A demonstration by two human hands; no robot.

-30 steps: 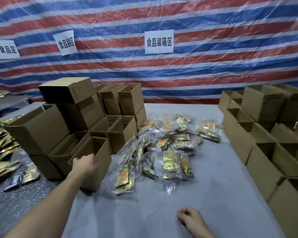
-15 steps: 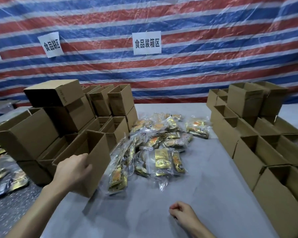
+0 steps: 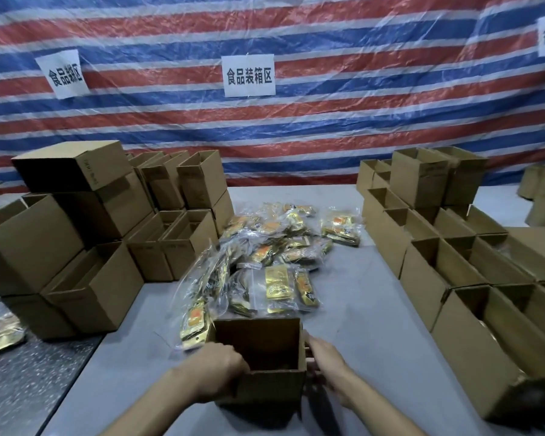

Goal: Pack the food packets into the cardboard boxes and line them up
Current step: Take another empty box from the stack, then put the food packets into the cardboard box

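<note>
Currently held box (image 3: 266,387): on the grey table (image 3: 359,313), at its near edge, between both hands.
Box orientation: upright, open top facing up, one wall facing the person; the opening looks near square, so the long axis cannot be told.
Box interior: dark; contents cannot be told.
Left hand (image 3: 216,371): fingers curled over the box's near-left rim and corner, gripping it.
Right hand (image 3: 326,361): fingers extended, laid flat against the box's right outer wall; slightly blurred.
Food packets (image 3: 274,256): loose pile just beyond the box; the nearest packet touches its far-left corner.
Left box stack (image 3: 76,247): left of and beyond the box, mostly open-topped, some boxes on their sides.
Right box rows (image 3: 453,278): right of the box, open tops up.
Striped tarp (image 3: 328,136): far beyond the box, carrying a paper sign (image 3: 248,75).
</note>
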